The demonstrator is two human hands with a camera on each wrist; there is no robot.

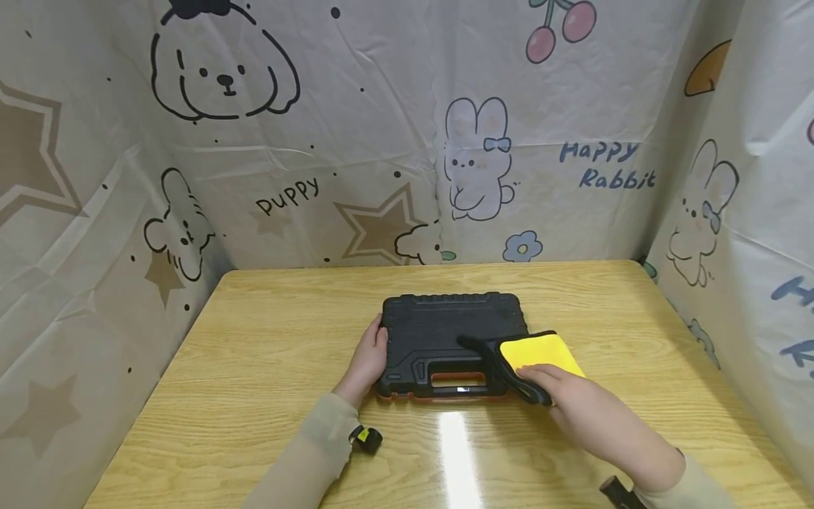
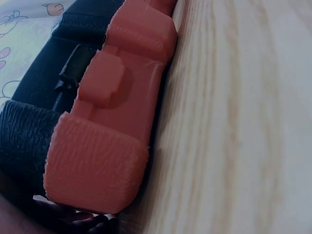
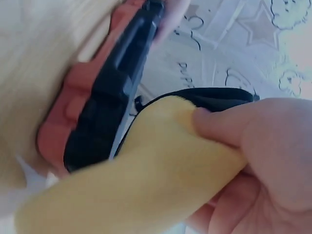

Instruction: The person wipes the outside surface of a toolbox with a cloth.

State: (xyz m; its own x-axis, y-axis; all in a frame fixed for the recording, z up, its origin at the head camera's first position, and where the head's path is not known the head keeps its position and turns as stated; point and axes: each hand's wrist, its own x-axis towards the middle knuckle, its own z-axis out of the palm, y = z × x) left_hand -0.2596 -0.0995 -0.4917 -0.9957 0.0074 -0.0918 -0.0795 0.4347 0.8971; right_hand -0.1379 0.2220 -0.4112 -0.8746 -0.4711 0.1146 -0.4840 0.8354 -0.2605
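Note:
A black plastic tool case [image 1: 439,329] with an orange-red lower half lies flat on the table, its handle toward me. My left hand [image 1: 367,362] holds the case's left side; in the left wrist view its fingers lie dark behind the corner of the red half [image 2: 97,165]. Between thumb and fingers, my right hand [image 1: 591,417] pinches a folded yellow cloth [image 1: 540,353] with a black edge and dark reverse. That cloth overlaps the case's front right corner in the head view. Up close in the right wrist view, its yellow side [image 3: 146,170] droops below the thumb.
The wood-grain table [image 1: 267,332] carries the case near its middle. White cartoon-printed sheets [image 1: 369,155] hang along the back and both sides. Small black devices sit at both wrists, the left one [image 1: 367,439] beside the sleeve.

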